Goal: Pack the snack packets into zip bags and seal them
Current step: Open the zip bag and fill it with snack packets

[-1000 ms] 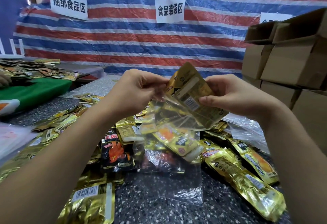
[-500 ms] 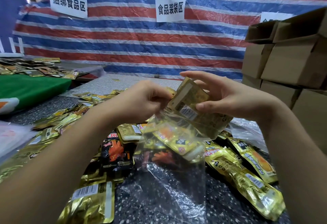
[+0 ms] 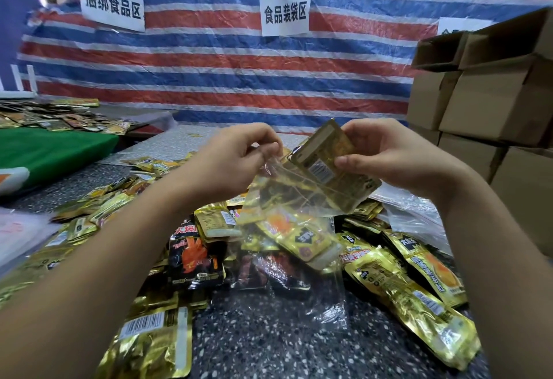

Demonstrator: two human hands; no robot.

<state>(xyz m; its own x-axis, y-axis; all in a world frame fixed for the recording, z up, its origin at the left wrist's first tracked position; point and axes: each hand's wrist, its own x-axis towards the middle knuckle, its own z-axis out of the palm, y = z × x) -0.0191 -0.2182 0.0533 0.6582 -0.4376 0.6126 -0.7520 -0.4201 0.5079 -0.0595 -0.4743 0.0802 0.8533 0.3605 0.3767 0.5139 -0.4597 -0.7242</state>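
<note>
My left hand [image 3: 239, 157] pinches the top edge of a clear zip bag [image 3: 299, 229] that hangs down over the pile. My right hand [image 3: 386, 154] grips a gold snack packet [image 3: 326, 166], barcode side toward me, tilted with its lower end inside the bag's mouth. Through the plastic I see another gold packet with an orange picture lower in the bag. Loose gold packets [image 3: 398, 283] and a black packet with a red print [image 3: 194, 256] lie heaped on the speckled table [image 3: 269, 342] under my hands.
Stacked cardboard boxes [image 3: 490, 103] stand at the right. A green-covered table [image 3: 51, 151] with more packets is at the left. A striped tarp [image 3: 209, 73] with paper signs closes off the back. Clear plastic bags [image 3: 416, 214] lie right of the pile.
Both hands dropped and then rose a little with the bag. The gold packet went from above the bag's mouth to partly inside it, and my right hand's grip shifted on it.
</note>
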